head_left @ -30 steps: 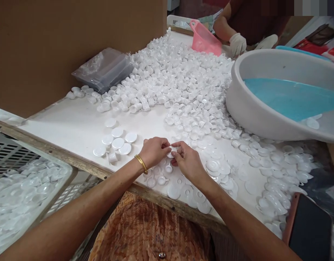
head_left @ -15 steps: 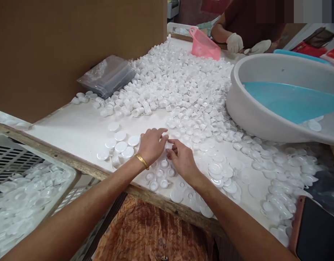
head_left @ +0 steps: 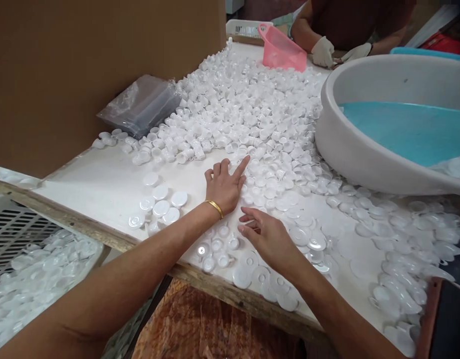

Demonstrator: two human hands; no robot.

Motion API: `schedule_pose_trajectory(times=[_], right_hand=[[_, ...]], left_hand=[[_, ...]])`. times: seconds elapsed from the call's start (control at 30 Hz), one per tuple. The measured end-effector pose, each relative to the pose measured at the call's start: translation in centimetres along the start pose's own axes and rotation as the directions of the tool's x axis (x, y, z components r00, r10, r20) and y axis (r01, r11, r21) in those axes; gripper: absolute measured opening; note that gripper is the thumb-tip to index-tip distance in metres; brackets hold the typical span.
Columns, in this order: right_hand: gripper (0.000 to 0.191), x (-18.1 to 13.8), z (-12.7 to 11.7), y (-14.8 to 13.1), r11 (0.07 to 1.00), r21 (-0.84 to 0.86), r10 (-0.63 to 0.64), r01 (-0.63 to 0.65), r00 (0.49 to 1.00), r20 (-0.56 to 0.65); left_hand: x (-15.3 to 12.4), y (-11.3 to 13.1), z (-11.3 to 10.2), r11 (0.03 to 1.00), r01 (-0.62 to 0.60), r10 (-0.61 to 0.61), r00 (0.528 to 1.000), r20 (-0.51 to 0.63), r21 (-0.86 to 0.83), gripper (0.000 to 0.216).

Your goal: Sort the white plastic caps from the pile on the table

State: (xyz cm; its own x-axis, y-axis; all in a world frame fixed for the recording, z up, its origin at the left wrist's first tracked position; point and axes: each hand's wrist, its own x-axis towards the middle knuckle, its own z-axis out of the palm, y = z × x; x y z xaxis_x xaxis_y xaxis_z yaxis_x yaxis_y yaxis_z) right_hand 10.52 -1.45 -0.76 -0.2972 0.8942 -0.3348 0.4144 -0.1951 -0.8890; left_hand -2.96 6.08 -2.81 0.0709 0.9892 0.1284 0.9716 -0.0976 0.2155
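Observation:
My left hand [head_left: 224,188], with a gold bangle at the wrist, reaches to the near edge of a heap of small white plastic cups [head_left: 248,119]. Its fingers are spread, the index finger stretched out over the cups, and I see nothing in its grasp. Just right and nearer, my right hand [head_left: 269,237] hovers with thumb and fingers apart and slightly bent, holding nothing visible. Below the hands stands a group of little cups [head_left: 217,245]. Small white saucers [head_left: 252,271] overlap by the front edge, and a cluster of round white pieces [head_left: 161,208] lies left of my left hand.
A large grey tub [head_left: 364,164] with blue inside stands at the right, near a phone-like dark object [head_left: 449,319]. A pink scoop [head_left: 282,52], a plastic-wrapped bundle [head_left: 140,107], a cardboard panel [head_left: 103,60] and a filled basket [head_left: 16,219] surround the table. A gloved co-worker sits opposite.
My hands have parted from where they met. The left has moved forward and right to the cups, fingers spreading; the right has drawn slightly back and its pinch has opened.

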Motion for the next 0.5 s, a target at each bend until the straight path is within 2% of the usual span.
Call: schedule_pose_trajectory(times=[0.1,0.2,0.33,0.5], right_hand=[[0.04,-1.0,-0.2,0.1,1.0,-0.02,0.003,-0.003,1.0,0.01],[0.037,-1.2,-0.3,0.2,0.996,-0.07,-0.058,0.057,0.998,-0.008],[0.037,-0.6,-1.3,-0.2,0.983,-0.147,-0.121,0.112,0.991,-0.054],[0.035,-0.1,-2.6,0.1,0.982,-0.167,-0.1,0.083,0.99,-0.095]], left_hand=[[0.2,0.1,0.2,0.999,-0.037,0.036,0.998,0.046,0.018,0.047],[0.2,0.1,0.2,0.999,-0.042,0.041,0.998,0.046,0.016,0.047],[0.2,0.1,0.4,1.0,0.006,-0.007,0.999,0.038,0.029,0.047],[0.0,0.1,0.6,0.998,0.053,-0.051,0.997,0.063,-0.027,0.048]])
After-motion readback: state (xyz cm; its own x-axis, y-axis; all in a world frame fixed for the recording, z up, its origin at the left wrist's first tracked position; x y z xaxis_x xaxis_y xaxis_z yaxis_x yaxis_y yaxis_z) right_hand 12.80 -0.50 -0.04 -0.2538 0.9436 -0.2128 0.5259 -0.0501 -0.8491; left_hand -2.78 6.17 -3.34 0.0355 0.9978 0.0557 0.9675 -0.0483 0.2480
